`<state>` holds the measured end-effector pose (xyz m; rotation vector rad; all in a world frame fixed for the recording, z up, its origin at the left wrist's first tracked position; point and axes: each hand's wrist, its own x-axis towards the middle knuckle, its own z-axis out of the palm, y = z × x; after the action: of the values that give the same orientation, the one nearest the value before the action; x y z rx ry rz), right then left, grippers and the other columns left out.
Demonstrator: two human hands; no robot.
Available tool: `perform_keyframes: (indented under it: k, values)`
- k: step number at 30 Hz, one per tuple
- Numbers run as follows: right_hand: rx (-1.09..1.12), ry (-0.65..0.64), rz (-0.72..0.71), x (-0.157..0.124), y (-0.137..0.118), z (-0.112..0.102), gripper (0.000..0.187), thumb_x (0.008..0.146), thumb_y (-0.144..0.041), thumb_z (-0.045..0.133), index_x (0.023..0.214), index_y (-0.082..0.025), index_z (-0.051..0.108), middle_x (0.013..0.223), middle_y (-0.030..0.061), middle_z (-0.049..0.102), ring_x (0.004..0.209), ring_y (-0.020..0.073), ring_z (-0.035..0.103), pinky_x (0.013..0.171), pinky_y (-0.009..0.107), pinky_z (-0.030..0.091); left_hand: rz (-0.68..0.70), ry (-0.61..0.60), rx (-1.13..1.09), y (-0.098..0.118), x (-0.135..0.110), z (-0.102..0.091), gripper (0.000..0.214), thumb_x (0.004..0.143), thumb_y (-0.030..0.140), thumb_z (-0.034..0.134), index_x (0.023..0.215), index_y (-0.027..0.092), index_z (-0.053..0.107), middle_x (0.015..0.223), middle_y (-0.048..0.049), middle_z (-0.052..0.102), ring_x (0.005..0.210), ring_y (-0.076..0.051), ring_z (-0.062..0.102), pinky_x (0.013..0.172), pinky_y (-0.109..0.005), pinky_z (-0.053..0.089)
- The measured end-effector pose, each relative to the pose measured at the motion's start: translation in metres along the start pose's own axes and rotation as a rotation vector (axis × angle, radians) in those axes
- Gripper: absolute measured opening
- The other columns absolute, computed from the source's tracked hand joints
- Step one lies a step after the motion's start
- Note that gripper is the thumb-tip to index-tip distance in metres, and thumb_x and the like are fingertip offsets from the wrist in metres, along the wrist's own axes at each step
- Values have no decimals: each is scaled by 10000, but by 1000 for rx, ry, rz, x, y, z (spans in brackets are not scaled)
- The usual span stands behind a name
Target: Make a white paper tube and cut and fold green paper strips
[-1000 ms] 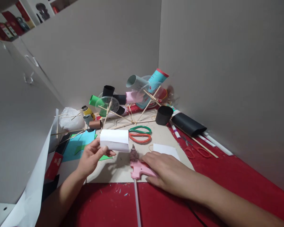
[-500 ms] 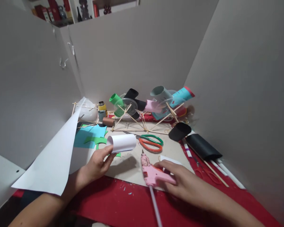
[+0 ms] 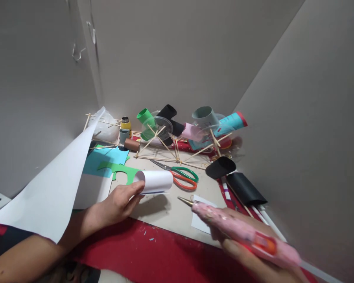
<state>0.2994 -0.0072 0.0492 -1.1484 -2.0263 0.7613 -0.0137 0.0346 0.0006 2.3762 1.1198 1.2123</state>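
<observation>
A white paper tube (image 3: 158, 181) is pinched at its left end by my left hand (image 3: 122, 201), held a little above the grey-brown board (image 3: 153, 210). My right hand (image 3: 238, 239) is wrapped around a pink glue gun (image 3: 230, 224), its metal nozzle pointing left toward the tube but apart from it. A clear glue stick (image 3: 318, 271) sticks out of the gun's rear. Behind the tube lie scissors (image 3: 184, 179) with green and orange handles. A small white paper piece (image 3: 201, 222) lies beneath the nozzle, partly covered by the gun.
At the back stands a wooden-stick frame (image 3: 156, 159) carrying clear discs with coloured paper tubes. A black paper tube (image 3: 246, 188) lies at right. Blue paper (image 3: 106, 157) and green scraps (image 3: 132, 173) are on the left, near a large curled white sheet (image 3: 53, 181) over my left forearm.
My right hand has turned the glue gun from nozzle-up to nearly level, nozzle leftward, and brought it closer. The paper tube stays in my left hand, and the view has tilted down.
</observation>
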Motion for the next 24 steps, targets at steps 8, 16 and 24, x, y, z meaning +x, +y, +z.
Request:
perform_keyframes:
  k: [8,16,24]
  values:
    - [18,-190,-103,32,16,23,254,835,-471,566,882,-295,743,633,35,631,616,245,631,571,343,517,0,-56,79,2,-8,8,474,873,123,545,1342,187,510,1152,-145,698,927,-212,701,807,-283,538]
    - [-14,-207,-230,30,23,29,321,896,-477,521,697,-225,525,590,-13,527,506,133,465,528,275,373,186,-167,150,10,0,8,498,902,105,471,1392,152,393,925,-125,727,731,-197,700,675,-272,549]
    - [37,-198,-355,33,25,33,350,942,-477,460,725,-204,491,599,-16,501,520,120,445,503,246,336,273,-191,155,14,5,11,436,924,108,429,1355,111,362,888,-130,721,692,-204,700,608,-287,568]
